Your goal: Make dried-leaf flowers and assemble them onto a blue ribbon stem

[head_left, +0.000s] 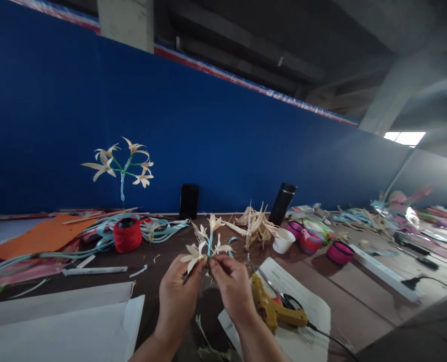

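Near the middle, my left hand (180, 290) and my right hand (232, 285) meet at the base of a cream flower spray (210, 240) with a pale blue wrapped stem. Both hands pinch it between thumb and fingers, and its petals rise above the fingertips. Right of my right hand, a yellow glue gun (278, 310) and scissors (293, 301) lie on a sheet of paper (316, 306). A taller spray of cream flowers (122, 173) stands upright at the back left. Dried husks (255, 226) are piled behind my hands.
A red roll (127, 235) and blue ribbons (163, 230) lie left. White boards (65, 327) fill the front left. Behind stand a black phone-like slab (189, 201) and a black bottle (282, 203). A white cup (283, 241), pink rolls (340, 253) and a power strip (383, 272) are right.
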A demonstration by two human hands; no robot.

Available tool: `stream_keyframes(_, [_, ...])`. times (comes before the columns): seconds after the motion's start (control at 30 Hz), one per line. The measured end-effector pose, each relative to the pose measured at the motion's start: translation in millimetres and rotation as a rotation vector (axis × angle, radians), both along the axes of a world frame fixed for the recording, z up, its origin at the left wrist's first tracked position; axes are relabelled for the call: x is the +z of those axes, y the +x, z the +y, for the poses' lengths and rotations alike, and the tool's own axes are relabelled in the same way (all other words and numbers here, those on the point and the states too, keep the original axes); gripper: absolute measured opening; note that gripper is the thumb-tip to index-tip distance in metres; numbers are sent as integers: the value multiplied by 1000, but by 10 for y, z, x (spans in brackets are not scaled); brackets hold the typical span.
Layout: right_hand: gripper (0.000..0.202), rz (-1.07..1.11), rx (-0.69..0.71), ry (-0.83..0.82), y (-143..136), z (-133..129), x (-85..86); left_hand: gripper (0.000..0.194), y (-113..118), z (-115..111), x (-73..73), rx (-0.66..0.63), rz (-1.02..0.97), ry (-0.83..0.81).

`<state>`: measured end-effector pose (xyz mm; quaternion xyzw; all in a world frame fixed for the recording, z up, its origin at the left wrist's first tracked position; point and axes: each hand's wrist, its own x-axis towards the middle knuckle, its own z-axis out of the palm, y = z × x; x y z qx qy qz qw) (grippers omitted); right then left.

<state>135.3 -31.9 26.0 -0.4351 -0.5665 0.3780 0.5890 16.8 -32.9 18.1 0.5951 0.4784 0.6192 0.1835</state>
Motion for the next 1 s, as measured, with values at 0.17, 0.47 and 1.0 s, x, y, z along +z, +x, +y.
stream_keyframes(0.17, [25, 56, 129, -51, 21, -35, 25, 14, -30, 25, 1, 37, -21, -9])
stream_keyframes(0.47, [21, 103, 48, -60, 16, 64, -56, 15, -27, 14, 12, 0, 33, 54])
stream_keyframes(1.0, [17, -78, -36, 105, 28, -9, 34, 28, -36, -34, 157, -112, -50, -266])
